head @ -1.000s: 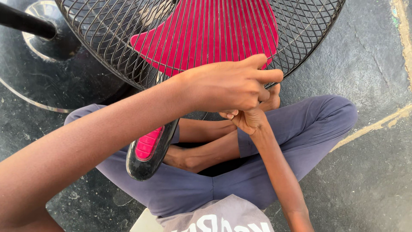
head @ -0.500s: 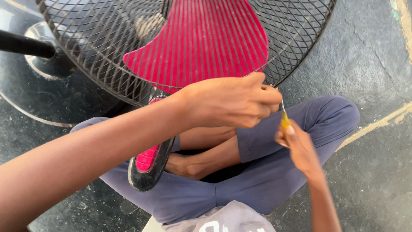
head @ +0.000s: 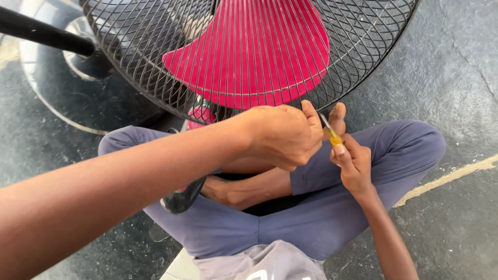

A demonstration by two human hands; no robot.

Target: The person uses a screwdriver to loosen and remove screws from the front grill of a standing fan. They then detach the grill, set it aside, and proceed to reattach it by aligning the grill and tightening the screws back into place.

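I am watching my left hand (head: 282,136) curling closed at the lower rim of the round black wire-mesh fan guard (head: 155,67), over smooth red blades. My right hand (head: 353,163) is pinching a thin yellow-handled screwdriver (head: 332,132), its metal tip touching that rim.

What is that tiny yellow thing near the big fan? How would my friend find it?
Start at the big round black wire fan guard with the pink blade behind it. Follow its bottom rim to where two hands meet. The right hand holds a small screwdriver beside the left hand; it is the only yellow-handled thing there, with a thin metal shaft pointing up to the rim.
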